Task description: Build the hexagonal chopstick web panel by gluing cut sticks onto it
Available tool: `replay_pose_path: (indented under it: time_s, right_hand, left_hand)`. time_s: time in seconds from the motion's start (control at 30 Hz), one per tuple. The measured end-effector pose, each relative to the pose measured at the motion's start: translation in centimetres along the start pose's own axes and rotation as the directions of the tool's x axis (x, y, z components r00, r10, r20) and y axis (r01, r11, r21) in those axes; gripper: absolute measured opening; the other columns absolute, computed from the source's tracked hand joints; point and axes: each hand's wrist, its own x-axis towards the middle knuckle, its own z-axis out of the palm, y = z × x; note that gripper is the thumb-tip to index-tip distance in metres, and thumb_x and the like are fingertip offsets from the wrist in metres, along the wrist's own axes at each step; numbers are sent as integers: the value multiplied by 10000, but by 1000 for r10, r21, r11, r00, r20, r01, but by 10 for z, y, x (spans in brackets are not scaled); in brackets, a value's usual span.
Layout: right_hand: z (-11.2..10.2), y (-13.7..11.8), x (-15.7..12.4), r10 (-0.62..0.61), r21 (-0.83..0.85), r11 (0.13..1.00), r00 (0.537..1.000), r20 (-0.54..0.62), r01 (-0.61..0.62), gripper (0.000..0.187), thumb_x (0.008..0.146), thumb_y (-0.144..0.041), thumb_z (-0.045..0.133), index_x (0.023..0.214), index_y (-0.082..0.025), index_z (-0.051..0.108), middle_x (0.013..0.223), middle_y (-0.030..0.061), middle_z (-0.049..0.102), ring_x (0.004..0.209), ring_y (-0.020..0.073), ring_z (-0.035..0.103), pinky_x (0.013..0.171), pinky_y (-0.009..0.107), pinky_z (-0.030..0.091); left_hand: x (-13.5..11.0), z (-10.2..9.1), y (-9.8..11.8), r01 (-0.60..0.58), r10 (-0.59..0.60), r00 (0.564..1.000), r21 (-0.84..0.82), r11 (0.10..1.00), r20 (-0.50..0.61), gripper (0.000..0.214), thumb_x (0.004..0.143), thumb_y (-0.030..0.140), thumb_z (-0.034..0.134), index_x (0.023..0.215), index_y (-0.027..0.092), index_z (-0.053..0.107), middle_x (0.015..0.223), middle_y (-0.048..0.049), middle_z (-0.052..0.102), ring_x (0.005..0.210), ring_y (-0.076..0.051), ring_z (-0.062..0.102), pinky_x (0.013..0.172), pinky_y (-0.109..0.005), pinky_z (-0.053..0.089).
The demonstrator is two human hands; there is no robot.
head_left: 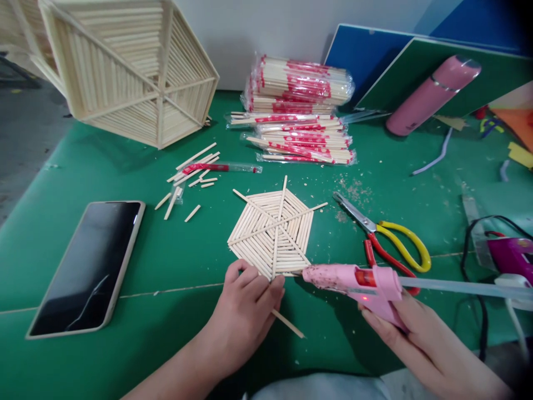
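Note:
A flat hexagon of glued wooden sticks [272, 230] lies on the green table [175, 261] in front of me. My left hand [245, 311] is closed in a pinch on a thin wooden stick [289, 325] at the hexagon's near edge. My right hand [420, 339] grips a pink glue gun [358, 280], its nozzle pointing left at the hexagon's near right corner. A clear glue stick juts out of the gun's back toward the right.
A phone [89, 266] lies at the left. Cut stick pieces [191, 175], wrapped chopstick packs [300, 108], yellow-red scissors [387, 236], a pink bottle [433, 94], a second purple glue gun [512, 255] and a large stick-built hexagon frame [129, 72] surround the work.

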Motion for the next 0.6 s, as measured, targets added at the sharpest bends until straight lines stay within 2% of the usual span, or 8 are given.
replay_pose_path:
  time_s: [0.17,0.3,0.6]
  right_hand:
    - [-1,3,-4,16,-18,1000,999,35,-15,324,827,-271,464,1149,-292,440,792,39,629,644,204,625,511,282,529]
    - [-2,8,-7,26,14,1000,997,72,-27,243,827,-255,466,1068,-288,472,803,35,633,685,200,628,559,279,542]
    - [-5,16,-13,67,29,997,988,138,-72,190,824,-268,466,1013,-278,475,832,37,624,725,210,618,611,315,541]
  left_hand:
    - [1,-1,0,-10,10,1000,-8,1000,-10,165,822,135,459,927,133,586,613,-14,553,618,-139,430,728,-374,377]
    - [3,-2,1,-15,15,1000,-9,1000,-11,156,813,121,475,924,131,584,616,-12,556,618,-140,432,744,-379,373]
    - [2,-2,1,-17,17,1000,-1,1000,3,170,810,113,476,941,124,583,633,-22,564,630,-149,432,748,-396,372]
